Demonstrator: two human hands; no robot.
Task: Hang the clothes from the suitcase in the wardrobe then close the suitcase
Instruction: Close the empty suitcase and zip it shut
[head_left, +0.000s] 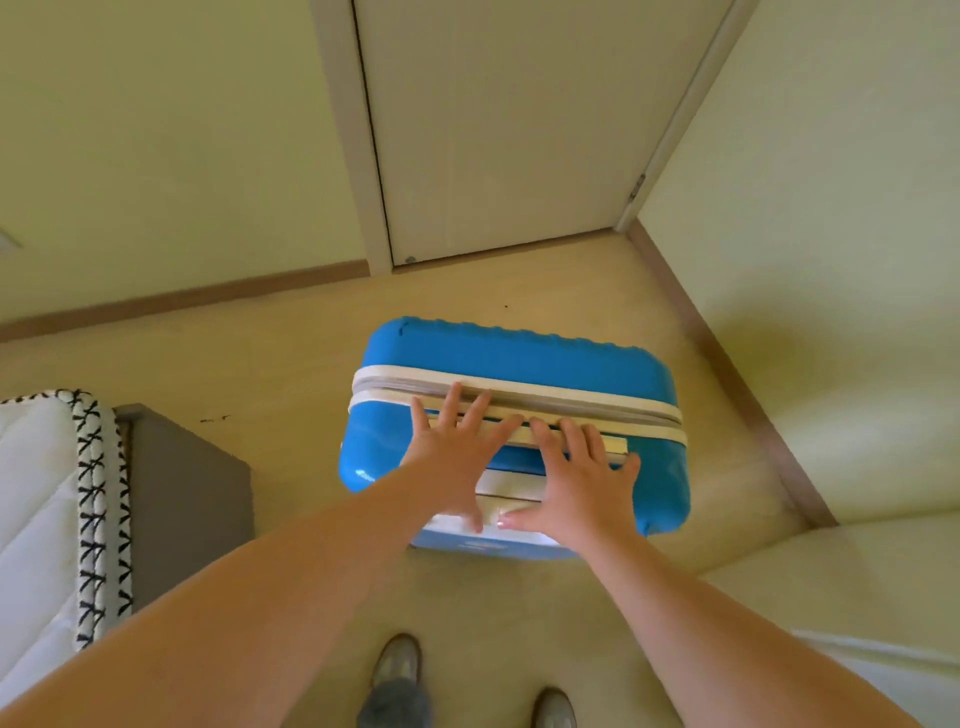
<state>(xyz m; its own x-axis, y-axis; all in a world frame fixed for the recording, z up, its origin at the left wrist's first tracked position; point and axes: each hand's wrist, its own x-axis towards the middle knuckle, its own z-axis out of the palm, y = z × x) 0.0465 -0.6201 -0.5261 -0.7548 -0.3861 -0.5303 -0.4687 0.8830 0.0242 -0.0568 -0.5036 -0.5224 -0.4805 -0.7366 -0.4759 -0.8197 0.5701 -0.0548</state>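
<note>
A blue hard-shell suitcase (519, 358) stands upright on the floor in front of me, its two halves together with a white and grey zip band (571, 397) running across the top. My left hand (452, 452) lies flat on its top with the fingers spread. Beside it, my right hand (576, 478) also lies flat with spread fingers, over the white handle area. The thumbs almost meet near the suitcase's near edge. No clothes are visible.
A closed pale door (519, 130) is behind the suitcase. A white mattress with black stitching (47, 509) on a grey base (182, 493) sits at the left. Walls meet at the right. My shoes (395, 670) show at the bottom.
</note>
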